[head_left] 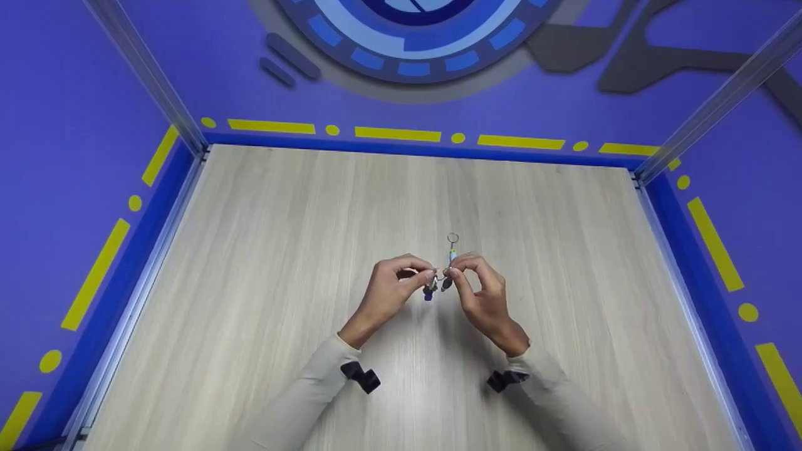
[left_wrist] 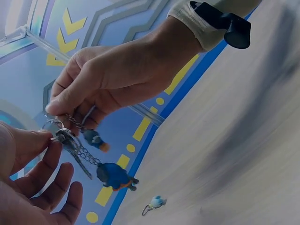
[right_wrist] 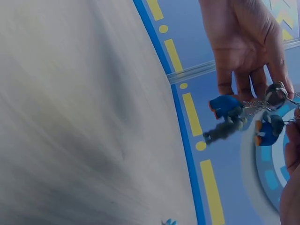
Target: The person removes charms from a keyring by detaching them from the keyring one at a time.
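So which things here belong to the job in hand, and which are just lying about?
In the job, it seems:
left grip and right grip
key
one blue charm
another blue charm

Probably just lying about:
pale blue charm, on the table

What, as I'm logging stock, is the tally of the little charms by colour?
Darker blue with orange charms, held up: 2
Light blue charm, on the table: 1
Total: 3
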The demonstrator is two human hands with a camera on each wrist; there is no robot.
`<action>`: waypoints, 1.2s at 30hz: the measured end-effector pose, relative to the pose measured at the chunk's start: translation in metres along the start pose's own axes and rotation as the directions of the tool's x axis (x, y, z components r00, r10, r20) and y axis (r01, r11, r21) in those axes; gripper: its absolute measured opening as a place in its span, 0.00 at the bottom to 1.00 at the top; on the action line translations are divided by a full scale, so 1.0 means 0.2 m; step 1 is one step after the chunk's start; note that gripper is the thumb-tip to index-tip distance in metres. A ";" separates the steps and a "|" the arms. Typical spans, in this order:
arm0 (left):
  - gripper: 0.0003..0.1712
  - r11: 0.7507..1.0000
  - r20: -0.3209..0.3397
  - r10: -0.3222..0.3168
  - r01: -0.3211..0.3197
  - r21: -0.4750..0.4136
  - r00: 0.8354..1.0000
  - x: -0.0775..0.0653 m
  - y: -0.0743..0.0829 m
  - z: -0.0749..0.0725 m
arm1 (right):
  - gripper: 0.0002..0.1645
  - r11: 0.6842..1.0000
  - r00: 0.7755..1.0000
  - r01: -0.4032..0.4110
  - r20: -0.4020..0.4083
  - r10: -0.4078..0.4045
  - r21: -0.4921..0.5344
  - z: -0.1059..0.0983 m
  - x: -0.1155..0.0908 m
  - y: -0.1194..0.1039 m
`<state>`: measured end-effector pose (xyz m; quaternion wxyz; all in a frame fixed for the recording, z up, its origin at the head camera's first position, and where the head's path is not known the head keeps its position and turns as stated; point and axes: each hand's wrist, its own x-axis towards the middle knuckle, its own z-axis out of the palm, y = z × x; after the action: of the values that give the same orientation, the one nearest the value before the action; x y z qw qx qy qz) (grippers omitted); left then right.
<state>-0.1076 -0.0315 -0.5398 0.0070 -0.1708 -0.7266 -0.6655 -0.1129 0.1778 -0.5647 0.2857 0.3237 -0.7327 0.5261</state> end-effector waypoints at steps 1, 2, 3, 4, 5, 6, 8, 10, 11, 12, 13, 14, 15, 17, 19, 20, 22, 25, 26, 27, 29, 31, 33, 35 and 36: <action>0.03 1.000 -0.007 0.008 -0.008 0.023 1.000 0.00 0.00 0.00 | 0.18 1.000 1.000 -0.002 0.014 0.002 -0.005 0.00 0.00 0.00; 0.03 0.999 -0.012 0.019 -0.019 0.050 1.000 0.00 0.00 0.00 | 0.18 1.000 1.000 -0.003 0.028 0.003 -0.007 0.00 -0.01 0.01; 0.03 0.996 -0.015 0.033 -0.032 0.080 0.999 0.00 0.01 0.00 | 0.18 1.000 0.999 -0.004 0.039 0.005 -0.009 0.00 -0.01 0.01; 0.03 0.993 -0.018 0.049 -0.047 0.112 0.999 0.00 0.01 0.00 | 0.19 1.000 0.999 -0.007 0.049 0.007 -0.008 -0.01 -0.01 0.01; 0.03 0.988 -0.019 0.067 -0.064 0.142 0.998 0.00 0.01 0.00 | 0.18 1.000 0.998 -0.007 0.057 0.007 -0.006 -0.01 -0.01 0.01; 0.02 0.982 -0.020 0.086 -0.082 0.171 0.996 0.00 0.01 0.00 | 0.17 1.000 0.998 -0.007 0.065 0.007 -0.004 -0.01 -0.02 0.02; 0.02 0.967 -0.015 0.128 -0.121 0.224 0.992 0.00 0.02 0.01 | 0.16 1.000 0.997 -0.007 0.081 0.006 0.007 -0.01 -0.02 0.02; 0.03 0.950 -0.004 0.164 -0.157 0.270 0.987 0.00 0.02 0.01 | 0.15 1.000 0.995 -0.006 0.099 0.005 0.014 0.00 -0.02 0.02; 0.03 0.943 0.004 0.178 -0.172 0.286 0.984 0.00 0.03 0.02 | 0.14 1.000 0.994 -0.003 0.105 0.001 0.017 0.00 -0.02 0.02; 0.04 0.937 0.013 0.188 -0.183 0.297 0.982 -0.01 0.03 0.02 | 0.14 1.000 0.994 -0.004 0.107 0.002 0.018 0.00 -0.02 0.02; 0.04 0.933 0.020 0.194 -0.191 0.305 0.981 -0.01 0.03 0.02 | 0.15 1.000 0.994 0.000 0.107 -0.002 0.016 0.00 -0.02 0.02; 0.04 0.932 0.024 0.193 -0.191 0.309 0.981 -0.01 0.03 0.03 | 0.15 1.000 0.995 0.005 0.102 -0.007 0.016 0.00 -0.02 0.01; 0.03 0.932 0.026 0.191 -0.189 0.308 0.981 -0.01 0.04 0.03 | 0.15 1.000 0.995 0.010 0.095 -0.011 0.017 0.00 -0.02 0.01; 0.02 0.937 0.025 0.180 -0.180 0.300 0.983 -0.01 0.04 0.03 | 0.16 0.999 0.997 0.020 0.073 -0.022 0.025 0.01 -0.02 0.01; 0.02 0.943 0.018 0.170 -0.168 0.286 0.985 -0.02 0.03 0.04 | 0.16 0.999 0.998 0.033 0.053 -0.034 0.034 0.02 -0.03 0.01; 0.03 0.947 0.015 0.165 -0.163 0.279 0.986 -0.02 0.03 0.04 | 0.16 0.999 0.998 0.037 0.045 -0.039 0.040 0.02 -0.03 0.01; 0.02 0.953 0.006 0.161 -0.157 0.258 0.987 -0.02 0.03 0.04 | 0.15 0.998 0.998 0.047 0.031 -0.048 0.051 0.03 -0.03 0.00; 0.03 0.970 -0.004 0.141 -0.138 0.203 0.990 -0.02 0.01 0.04 | 0.15 0.995 0.998 0.058 0.019 -0.059 0.079 0.04 -0.03 0.00; 0.03 0.976 -0.003 0.129 -0.126 0.179 0.992 -0.03 0.01 0.04 | 0.15 0.994 0.998 0.061 0.017 -0.063 0.089 0.04 -0.03 0.00; 0.03 0.981 0.000 0.115 -0.114 0.156 0.993 -0.03 0.00 0.04 | 0.15 0.993 0.998 0.063 0.015 -0.065 0.098 0.04 -0.03 -0.01; 0.03 0.990 0.014 0.084 -0.085 0.113 0.996 -0.04 0.00 0.04 | 0.15 0.991 0.998 0.065 0.014 -0.067 0.115 0.05 -0.03 -0.01; 0.03 0.996 0.029 0.051 -0.053 0.076 0.998 -0.05 -0.02 0.04 | 0.16 0.989 0.998 0.068 0.011 -0.070 0.129 0.05 -0.03 -0.01; 0.03 0.999 0.043 0.022 -0.024 0.048 0.999 -0.05 -0.03 0.04 | 0.16 0.987 0.998 0.067 0.007 -0.068 0.145 0.05 -0.03 -0.02; 0.04 1.000 0.055 -0.001 0.000 0.020 0.998 -0.06 -0.04 0.04 | 0.16 0.984 0.998 0.065 0.002 -0.066 0.163 0.05 -0.04 -0.01; 0.04 1.000 0.060 -0.011 0.010 0.005 0.998 -0.06 -0.05 0.04 | 0.16 0.984 0.998 0.065 0.000 -0.066 0.168 0.05 -0.04 -0.01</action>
<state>-0.0975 -0.0270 -0.5531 -0.0180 -0.1870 -0.7289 -0.6583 -0.1071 0.1687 -0.5714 0.2722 0.3720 -0.6755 0.5755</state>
